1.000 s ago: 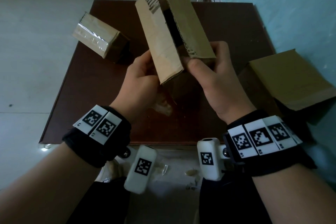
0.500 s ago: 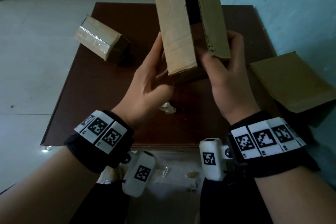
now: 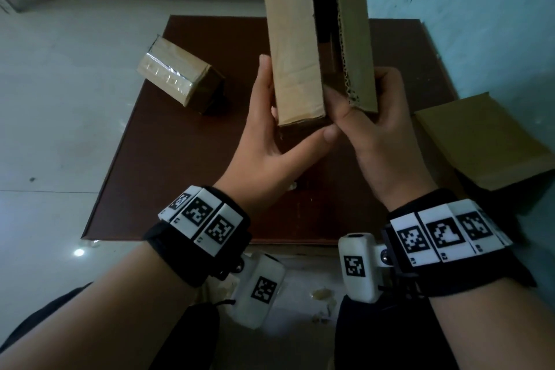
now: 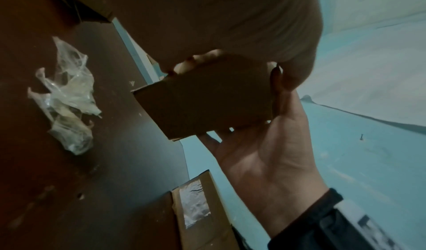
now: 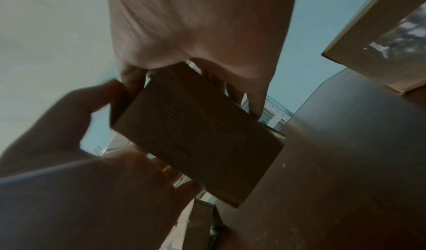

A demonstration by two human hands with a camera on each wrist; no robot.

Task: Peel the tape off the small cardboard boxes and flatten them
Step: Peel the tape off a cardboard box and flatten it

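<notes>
I hold an opened cardboard box upright over the brown table, its open end up and out of frame. My left hand lies against its left face with straight fingers, the thumb stretched under the bottom edge. My right hand grips the right panel, thumb inside and fingers curled behind. The wrist views show the box's closed bottom between both hands. A second box, still taped shiny, lies at the back left of the table.
A flat piece of cardboard rests at the table's right edge against the blue wall. A crumpled wad of peeled clear tape lies on the table under my hands. Pale tiled floor surrounds the table.
The box has risen and swung from tilted to nearly upright. My left hand went from curled at its lower corner to flat along its left face, thumb underneath. My right hand kept its grip.
</notes>
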